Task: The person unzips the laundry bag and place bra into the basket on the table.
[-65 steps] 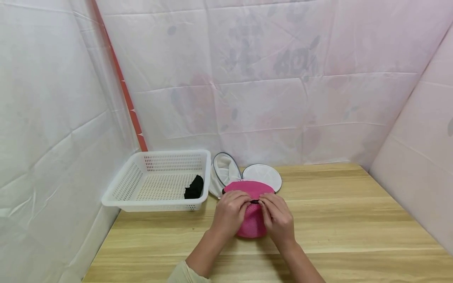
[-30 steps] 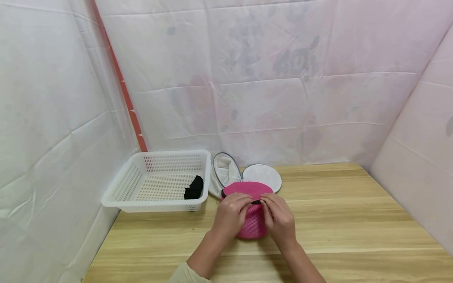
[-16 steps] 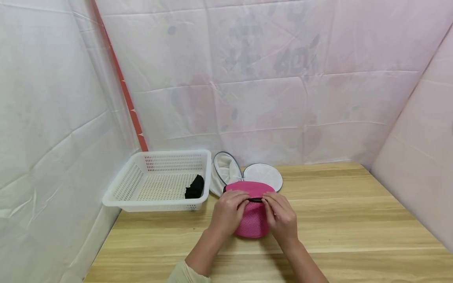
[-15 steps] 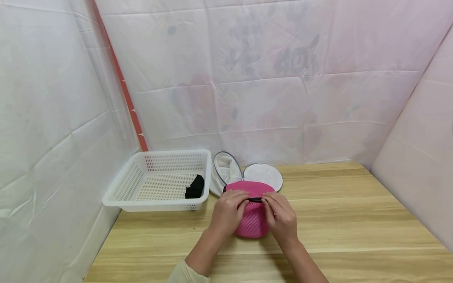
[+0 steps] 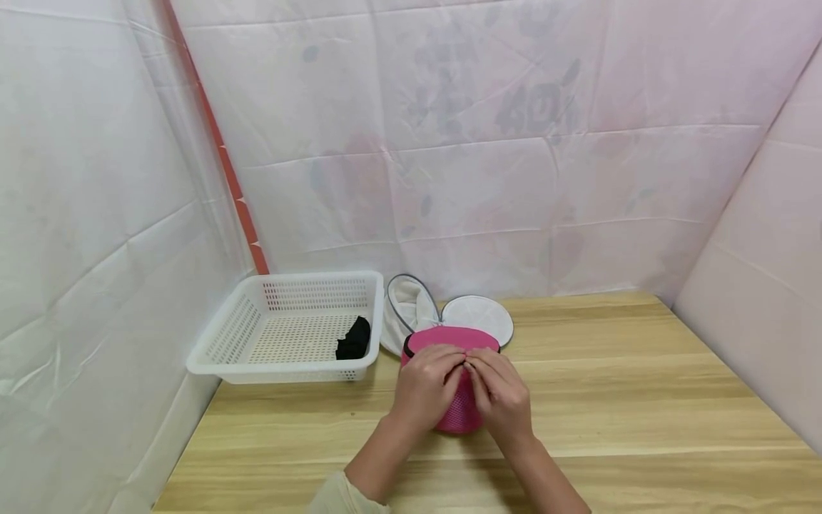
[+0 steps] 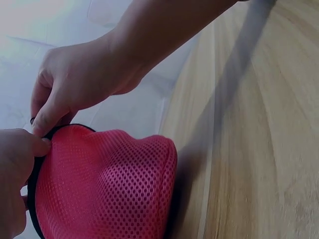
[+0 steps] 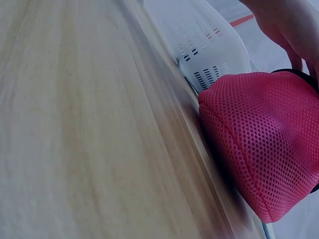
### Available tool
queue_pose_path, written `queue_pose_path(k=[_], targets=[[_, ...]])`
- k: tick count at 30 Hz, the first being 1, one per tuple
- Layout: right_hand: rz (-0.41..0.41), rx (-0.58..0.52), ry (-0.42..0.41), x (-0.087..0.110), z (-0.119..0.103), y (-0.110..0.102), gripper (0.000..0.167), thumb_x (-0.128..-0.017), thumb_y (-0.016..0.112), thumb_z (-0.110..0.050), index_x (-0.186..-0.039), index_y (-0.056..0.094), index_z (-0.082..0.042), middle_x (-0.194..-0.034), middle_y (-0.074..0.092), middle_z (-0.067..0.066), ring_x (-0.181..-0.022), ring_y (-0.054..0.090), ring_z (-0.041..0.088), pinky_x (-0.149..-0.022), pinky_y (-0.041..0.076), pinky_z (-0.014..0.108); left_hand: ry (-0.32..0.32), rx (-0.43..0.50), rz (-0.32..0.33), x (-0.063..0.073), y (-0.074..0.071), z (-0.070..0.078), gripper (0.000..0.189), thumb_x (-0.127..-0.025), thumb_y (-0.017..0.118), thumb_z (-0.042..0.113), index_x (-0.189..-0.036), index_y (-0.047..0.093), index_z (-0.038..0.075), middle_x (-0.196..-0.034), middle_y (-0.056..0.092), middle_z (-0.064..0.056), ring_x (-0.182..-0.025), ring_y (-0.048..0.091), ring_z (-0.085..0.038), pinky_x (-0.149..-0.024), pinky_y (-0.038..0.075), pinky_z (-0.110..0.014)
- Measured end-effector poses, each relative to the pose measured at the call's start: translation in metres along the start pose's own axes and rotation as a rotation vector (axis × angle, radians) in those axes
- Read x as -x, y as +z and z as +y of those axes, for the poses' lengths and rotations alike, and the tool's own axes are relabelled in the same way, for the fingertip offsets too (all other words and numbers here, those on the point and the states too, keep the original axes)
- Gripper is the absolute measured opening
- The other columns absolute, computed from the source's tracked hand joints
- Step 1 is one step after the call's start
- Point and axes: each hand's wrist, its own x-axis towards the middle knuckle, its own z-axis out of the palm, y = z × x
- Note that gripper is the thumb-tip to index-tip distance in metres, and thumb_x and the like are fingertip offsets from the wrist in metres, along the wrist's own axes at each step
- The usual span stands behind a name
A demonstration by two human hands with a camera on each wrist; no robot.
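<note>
A round pink mesh laundry bag [image 5: 453, 338] with a black zip edge [image 5: 409, 347] stands upright on the table, its flat top up. My left hand [image 5: 421, 389] and right hand [image 5: 506, 401] pinch the front of that edge, fingertips meeting. The exact piece between the fingertips is hidden. In the left wrist view the mesh wall of the laundry bag [image 6: 114, 184] bulges below the black rim, where thumbs and fingers of both hands come together. The right wrist view shows the laundry bag [image 7: 259, 139] from its other side, one hand [image 7: 294, 25] above it.
To the left stands a white plastic basket [image 5: 282, 369] with a folded black cloth [image 5: 354, 339] inside. Behind the pink bag lie a white bag with a grey rim [image 5: 411, 303] and its white round lid [image 5: 478, 319]. White sheeting [image 5: 475, 178] encloses the wooden table [image 5: 642, 400].
Half a second ago a strip of black zip showed between my hands. They have since drawn together, the left moving right and the right moving slightly left, and cover it.
</note>
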Motion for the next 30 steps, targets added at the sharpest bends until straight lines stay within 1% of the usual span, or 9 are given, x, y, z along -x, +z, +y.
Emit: queue_pose_path(k=[4, 11, 15, 20, 26, 30], targets=[[-0.008, 0.005, 0.000, -0.0014, -0.0008, -0.0001, 0.021, -0.096, 0.062, -0.009, -0.091, 0.073, 0.008, -0.094, 0.072, 0.019, -0.088, 0.067, 0.033, -0.099, 0.050, 0.024, -0.004, -0.006, 0.009, -0.0003, 0.0012, 0.0012, 0.012, -0.085, 0.076, 0.011, -0.097, 0.078, 0.011, -0.100, 0.075, 0.002, -0.098, 0.070, -0.012, -0.093, 0.055, -0.028], [-0.007, 0.019, -0.010, -0.0012, 0.0010, -0.0006, 0.022, -0.097, 0.061, -0.010, -0.090, 0.073, 0.008, -0.093, 0.072, 0.019, -0.086, 0.067, 0.034, -0.097, 0.051, 0.025, -0.014, 0.007, -0.012, 0.0011, 0.0014, -0.0005, 0.010, -0.086, 0.074, 0.011, -0.095, 0.077, 0.011, -0.098, 0.075, 0.003, -0.098, 0.070, -0.011, -0.096, 0.054, -0.028], [-0.002, 0.024, -0.012, 0.0003, 0.0033, -0.0013, 0.023, -0.097, 0.061, -0.010, -0.090, 0.073, 0.008, -0.093, 0.071, 0.019, -0.085, 0.066, 0.033, -0.097, 0.051, 0.024, -0.008, 0.011, -0.003, 0.0023, 0.0018, -0.0018, 0.009, -0.086, 0.075, 0.010, -0.094, 0.077, 0.011, -0.098, 0.075, 0.003, -0.097, 0.070, -0.011, -0.095, 0.054, -0.028], [-0.001, 0.026, 0.003, 0.0013, 0.0054, -0.0034, 0.023, -0.098, 0.060, -0.010, -0.090, 0.073, 0.008, -0.093, 0.072, 0.019, -0.086, 0.067, 0.033, -0.098, 0.050, 0.023, -0.017, 0.019, 0.003, 0.0039, 0.0010, -0.0028, 0.008, -0.085, 0.076, 0.010, -0.093, 0.077, 0.011, -0.097, 0.075, 0.003, -0.096, 0.070, -0.011, -0.094, 0.054, -0.026], [0.000, 0.044, 0.024, 0.0019, 0.0078, -0.0065, 0.023, -0.097, 0.061, -0.010, -0.090, 0.073, 0.009, -0.093, 0.072, 0.019, -0.087, 0.067, 0.034, -0.099, 0.050, 0.024, -0.012, 0.033, 0.013, 0.0056, 0.0005, -0.0052, 0.008, -0.084, 0.077, 0.011, -0.092, 0.077, 0.012, -0.097, 0.075, 0.003, -0.096, 0.070, -0.012, -0.094, 0.054, -0.027], [0.007, 0.052, 0.034, 0.0003, 0.0090, -0.0078, 0.024, -0.097, 0.061, -0.011, -0.091, 0.073, 0.008, -0.093, 0.072, 0.019, -0.087, 0.067, 0.035, -0.100, 0.050, 0.024, -0.024, 0.049, 0.025, 0.0057, 0.0006, -0.0079, 0.009, -0.083, 0.078, 0.010, -0.092, 0.077, 0.012, -0.096, 0.075, 0.002, -0.096, 0.070, -0.013, -0.093, 0.055, -0.028]])
